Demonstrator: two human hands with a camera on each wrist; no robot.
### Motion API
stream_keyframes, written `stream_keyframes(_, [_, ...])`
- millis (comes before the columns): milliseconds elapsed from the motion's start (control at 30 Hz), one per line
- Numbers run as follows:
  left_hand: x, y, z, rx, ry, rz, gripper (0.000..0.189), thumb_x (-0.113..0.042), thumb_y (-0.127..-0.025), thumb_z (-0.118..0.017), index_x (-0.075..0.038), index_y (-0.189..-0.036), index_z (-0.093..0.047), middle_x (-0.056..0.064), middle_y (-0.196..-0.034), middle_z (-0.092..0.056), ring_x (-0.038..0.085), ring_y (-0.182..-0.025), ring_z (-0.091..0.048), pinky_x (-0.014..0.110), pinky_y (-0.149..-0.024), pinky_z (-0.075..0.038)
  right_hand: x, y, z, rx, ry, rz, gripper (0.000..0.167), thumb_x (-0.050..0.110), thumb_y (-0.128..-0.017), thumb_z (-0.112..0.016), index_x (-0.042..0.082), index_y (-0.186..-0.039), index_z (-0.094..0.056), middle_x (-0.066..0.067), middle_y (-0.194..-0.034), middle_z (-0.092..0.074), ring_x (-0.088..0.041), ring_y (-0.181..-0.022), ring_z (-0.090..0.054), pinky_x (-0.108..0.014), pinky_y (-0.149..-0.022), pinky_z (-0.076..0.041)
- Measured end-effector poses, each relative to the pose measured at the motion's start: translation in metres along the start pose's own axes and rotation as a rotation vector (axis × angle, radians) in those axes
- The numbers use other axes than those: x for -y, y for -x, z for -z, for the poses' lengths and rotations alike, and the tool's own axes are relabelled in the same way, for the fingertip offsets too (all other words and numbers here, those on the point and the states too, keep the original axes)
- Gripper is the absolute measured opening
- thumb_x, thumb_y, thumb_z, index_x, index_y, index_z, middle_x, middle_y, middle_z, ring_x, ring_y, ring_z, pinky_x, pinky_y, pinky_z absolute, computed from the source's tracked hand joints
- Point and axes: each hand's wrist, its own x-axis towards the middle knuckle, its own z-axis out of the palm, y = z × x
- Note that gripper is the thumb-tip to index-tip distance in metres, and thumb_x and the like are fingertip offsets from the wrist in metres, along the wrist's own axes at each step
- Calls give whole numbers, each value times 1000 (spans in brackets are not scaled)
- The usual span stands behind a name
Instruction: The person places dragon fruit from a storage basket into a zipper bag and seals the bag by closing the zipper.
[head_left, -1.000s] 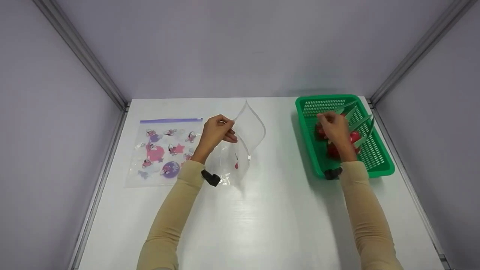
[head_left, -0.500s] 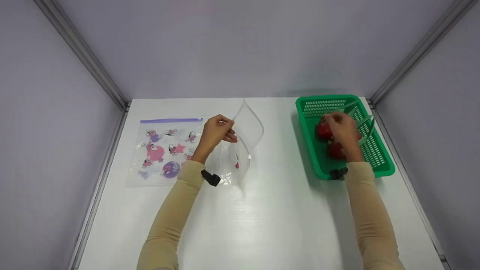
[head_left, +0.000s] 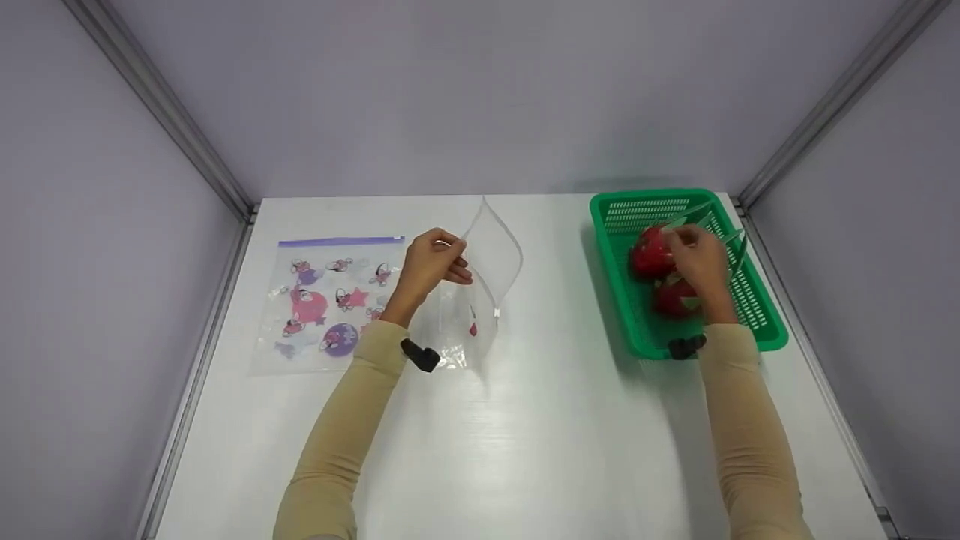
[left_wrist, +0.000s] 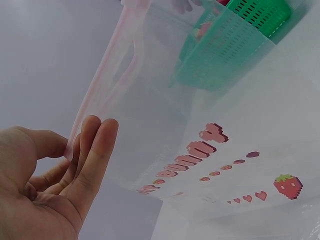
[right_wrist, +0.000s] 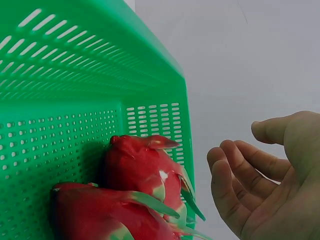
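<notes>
My left hand (head_left: 433, 262) pinches the mouth of a clear slider zip bag (head_left: 496, 259) between thumb and fingers, and the mouth gapes wide. Printed lettering, hearts and a strawberry show on this bag (left_wrist: 200, 155) in the left wrist view. Above the green basket (head_left: 616, 300) is my right hand (head_left: 701, 262), its fingers loosely bent, with a gap to the thumb and nothing held. Two red dragon fruits lie side by side in the basket, the farther dragon fruit (right_wrist: 140, 165) and the nearer dragon fruit (right_wrist: 100, 212), green-tipped scales pointing toward that hand.
A second slider bag (head_left: 307, 306) with a purple zip and cartoon prints lies flat on the white table (head_left: 540, 435), left of the left hand. Grey panels (head_left: 480, 97) wall the table in at the back and both sides.
My right hand has shifted rightward over the basket, uncovering more of the two dragon fruits. My left hand stays in place, and the bag's mouth has drifted slightly left.
</notes>
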Motion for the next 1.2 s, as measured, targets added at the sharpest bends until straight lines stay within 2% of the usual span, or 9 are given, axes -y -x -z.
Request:
stream_keyframes(67, [0,0,1,2,2,0,18,-13,-107,-63,3,-114,-63,22,-86,-70,18,-62,-75,39,-68,-68,-2,0,2,-4,0,-4,56,50,-109,-51,2,-132,-69,-22,-127,-69,-24,-102,-67,-34,-87,-53])
stream_keyframes(167, [0,1,2,7,7,-8,20,-13,-107,-63,4,-115,-63,25,-88,-70,18,-62,-75,39,-68,-68,-5,0,5,-8,-23,-11,54,49,-109,-52,3,-131,-70,-19,-125,-70,-15,-93,-68,-23,-77,-51])
stream_keyframes(333, [1,2,3,20,12,-26,22,-13,-107,-63,7,-118,-62,41,-99,-65,18,-63,-75,40,-69,-68,-9,1,9,-30,-25,-2,51,47,-109,-53,3,-131,-71,-17,-124,-70,-3,-90,-59,-23,-78,-47])
stream_keyframes(467, [2,2,3,25,8,-27,20,-13,-107,-62,4,-117,-62,46,-104,-63,18,-64,-75,40,-70,-68,-11,1,11,-32,-5,-5,53,46,-110,-52,2,-133,-70,-20,-125,-69,-13,-94,-62,-32,-83,-49])
stream_keyframes(633, [2,2,2,21,2,-24,19,-14,-107,-63,3,-116,-63,46,-104,-64,18,-63,-75,39,-69,-68,-13,2,15,-34,14,-28,57,48,-110,-50,-1,-136,-67,-25,-131,-67,-32,-112,-63,-48,-97,-51])
stream_keyframes(700, [1,2,2,18,-1,-24,19,-14,-107,-62,3,-116,-63,43,-100,-65,18,-63,-75,39,-69,-68,-13,3,16,-37,24,-35,57,47,-111,-49,-1,-136,-67,-25,-131,-67,-35,-115,-62,-50,-99,-50])
stream_keyframes(833, [1,2,2,13,-1,-27,19,-13,-107,-62,4,-116,-63,31,-91,-69,19,-62,-75,39,-68,-68,-15,2,18,-44,52,-52,54,45,-110,-49,0,-135,-67,-24,-131,-68,-33,-111,-63,-45,-94,-50])
stream_keyframes(1000, [2,2,3,11,-15,-29,19,-14,-107,-62,3,-116,-63,16,-83,-70,18,-63,-76,39,-68,-68,-17,3,20,-39,59,-101,53,46,-110,-50,2,-137,-66,-20,-132,-67,-18,-96,-61,-34,-84,-49])
stream_keyframes(1200, [2,2,3,12,5,-20,19,-13,-107,-63,3,-116,-62,13,-81,-70,18,-63,-76,39,-68,-68,-22,3,21,-44,55,-137,53,44,-110,-51,3,-140,-64,-20,-133,-66,-3,-77,-57,-28,-75,-49])
